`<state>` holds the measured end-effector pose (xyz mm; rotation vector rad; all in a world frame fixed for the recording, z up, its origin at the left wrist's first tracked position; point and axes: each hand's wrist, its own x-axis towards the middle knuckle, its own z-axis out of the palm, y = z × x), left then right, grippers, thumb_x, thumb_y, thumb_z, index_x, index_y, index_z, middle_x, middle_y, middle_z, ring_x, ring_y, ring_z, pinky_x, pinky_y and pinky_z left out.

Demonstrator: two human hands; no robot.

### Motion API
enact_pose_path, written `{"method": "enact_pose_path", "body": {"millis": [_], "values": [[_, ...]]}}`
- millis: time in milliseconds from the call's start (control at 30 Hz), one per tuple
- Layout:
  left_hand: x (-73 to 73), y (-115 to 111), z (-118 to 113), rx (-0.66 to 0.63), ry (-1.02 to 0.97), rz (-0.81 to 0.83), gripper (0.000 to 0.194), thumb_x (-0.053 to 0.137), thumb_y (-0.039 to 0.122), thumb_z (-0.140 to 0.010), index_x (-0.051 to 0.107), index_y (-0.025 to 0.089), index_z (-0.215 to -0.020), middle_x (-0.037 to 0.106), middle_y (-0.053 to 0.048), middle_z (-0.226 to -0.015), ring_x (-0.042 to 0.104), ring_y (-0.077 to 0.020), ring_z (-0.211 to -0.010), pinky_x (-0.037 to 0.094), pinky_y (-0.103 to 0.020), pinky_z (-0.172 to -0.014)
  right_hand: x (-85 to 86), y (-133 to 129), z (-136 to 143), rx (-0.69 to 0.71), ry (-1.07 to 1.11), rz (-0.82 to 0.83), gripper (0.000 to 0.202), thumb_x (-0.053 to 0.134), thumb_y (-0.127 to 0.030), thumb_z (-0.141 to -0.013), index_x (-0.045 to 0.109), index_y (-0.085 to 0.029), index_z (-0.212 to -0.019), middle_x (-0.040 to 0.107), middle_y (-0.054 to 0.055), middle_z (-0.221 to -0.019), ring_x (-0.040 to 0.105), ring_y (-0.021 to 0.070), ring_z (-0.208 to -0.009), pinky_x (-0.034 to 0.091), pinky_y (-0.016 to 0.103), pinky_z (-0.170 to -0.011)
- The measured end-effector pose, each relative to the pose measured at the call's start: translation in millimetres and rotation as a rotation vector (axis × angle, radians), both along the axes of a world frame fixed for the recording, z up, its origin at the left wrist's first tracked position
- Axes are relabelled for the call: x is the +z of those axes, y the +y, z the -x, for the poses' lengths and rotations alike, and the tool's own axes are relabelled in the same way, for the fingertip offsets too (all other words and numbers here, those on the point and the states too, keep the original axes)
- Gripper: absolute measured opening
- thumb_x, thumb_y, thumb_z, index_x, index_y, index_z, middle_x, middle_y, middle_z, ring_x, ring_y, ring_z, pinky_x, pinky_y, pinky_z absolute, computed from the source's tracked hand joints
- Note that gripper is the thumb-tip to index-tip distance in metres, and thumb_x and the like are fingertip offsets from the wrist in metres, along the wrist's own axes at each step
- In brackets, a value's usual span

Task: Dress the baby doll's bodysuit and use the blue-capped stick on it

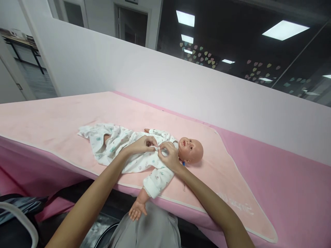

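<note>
A baby doll (192,151) lies on its back on a peach mat, head to the right, mouth open. It wears a white printed outfit (139,164) that spreads loosely over its legs. My left hand (142,144) is closed on the fabric at the doll's chest, fingertips pinched. Close beside it, my right hand (168,154) pinches the same area just below the collar. A small twisted bit of white cloth shows between the two hands. One doll arm (139,205) hangs over the near mat edge; the other lies on the far side.
The peach mat (51,119) covers a pink-draped table (292,175). Behind it stands a white wall (207,100) below a dark window. My grey-clothed lap (152,229) is under the near edge. At lower left sits a dark bag-like object (18,220).
</note>
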<state>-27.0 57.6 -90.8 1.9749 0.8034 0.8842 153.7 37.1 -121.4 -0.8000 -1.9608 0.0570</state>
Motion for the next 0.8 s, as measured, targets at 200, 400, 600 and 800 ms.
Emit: {"method": "enact_pose_path", "body": {"millis": [200, 400, 600, 800], "values": [[-3.8, 2.0, 2.1, -0.015, -0.016, -0.011, 0.012, 0.061, 0.017, -0.067, 0.067, 0.011, -0.075, 0.059, -0.006, -0.081, 0.054, -0.0145, -0.074, 0.041, -0.024, -0.068, 0.8, 0.6, -0.3, 0.016, -0.018, -0.003, 0.004, 0.05, -0.016, -0.075, 0.051, -0.017, -0.072, 0.058, 0.002, -0.077, 0.052, 0.0132, -0.08, 0.041, 0.027, -0.077], [-8.3, 4.0, 2.6, -0.054, -0.047, -0.052, 0.011, 0.063, 0.017, -0.067, 0.067, 0.011, -0.075, 0.057, -0.006, -0.081, 0.053, -0.0138, -0.074, 0.041, -0.023, -0.066, -1.1, 1.4, -0.2, 0.011, 0.0, 0.002, 0.006, 0.05, -0.019, -0.079, 0.054, -0.017, -0.075, 0.059, 0.002, -0.077, 0.053, 0.0128, -0.079, 0.041, 0.027, -0.076], [-2.3, 0.9, 1.8, -0.056, -0.057, 0.021, 0.021, 0.065, 0.03, -0.07, 0.064, 0.011, -0.077, 0.056, -0.007, -0.082, 0.052, -0.0145, -0.074, 0.042, -0.024, -0.065, 1.9, -1.2, 1.1, -0.039, 0.071, 0.036, 0.011, 0.049, -0.024, -0.083, 0.055, -0.017, -0.076, 0.06, 0.003, -0.078, 0.054, 0.0129, -0.079, 0.042, 0.026, -0.075], [-0.5, -0.1, 0.0, -0.033, -0.078, 0.016, 0.02, 0.06, 0.031, -0.074, 0.061, 0.011, -0.078, 0.055, -0.005, -0.081, 0.051, -0.0144, -0.075, 0.041, -0.025, -0.07, 2.5, -5.0, 1.5, -0.095, 0.006, -0.131, 0.007, 0.055, -0.025, -0.078, 0.057, -0.018, -0.081, 0.059, 0.005, -0.094, 0.052, 0.0156, -0.092, 0.04, 0.031, -0.083]]}}
